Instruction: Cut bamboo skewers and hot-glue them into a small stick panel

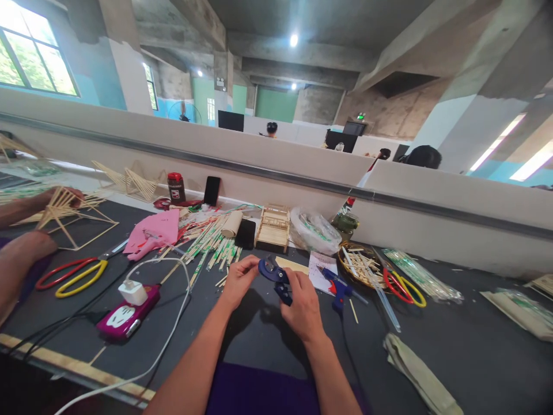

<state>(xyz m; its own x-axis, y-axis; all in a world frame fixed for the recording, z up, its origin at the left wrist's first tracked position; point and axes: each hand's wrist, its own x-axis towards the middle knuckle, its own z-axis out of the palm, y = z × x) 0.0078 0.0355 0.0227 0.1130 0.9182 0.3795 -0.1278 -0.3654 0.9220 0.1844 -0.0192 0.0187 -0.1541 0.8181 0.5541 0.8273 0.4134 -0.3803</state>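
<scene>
My right hand (303,308) grips the handles of a blue cutter (276,278) above the dark table (466,351). My left hand (238,279) is beside it, fingers pinched at the cutter's jaws; a thin stick may be between them, too small to tell. Just behind the cutter lies a flat wooden strip (292,264). A small stick-built frame (273,227) stands further back, with a black phone (245,233) to its left. A blue glue gun (339,286) rests on the table right of my right hand.
A pile of wrapped chopsticks (211,239), a pink glove (152,232), red and yellow scissors (71,275), a pink power strip with a white charger (128,308). At left another person's hands (26,245) hold a stick structure (71,210). Right: basket of sticks (360,266), scissors (404,286), cloth (421,374).
</scene>
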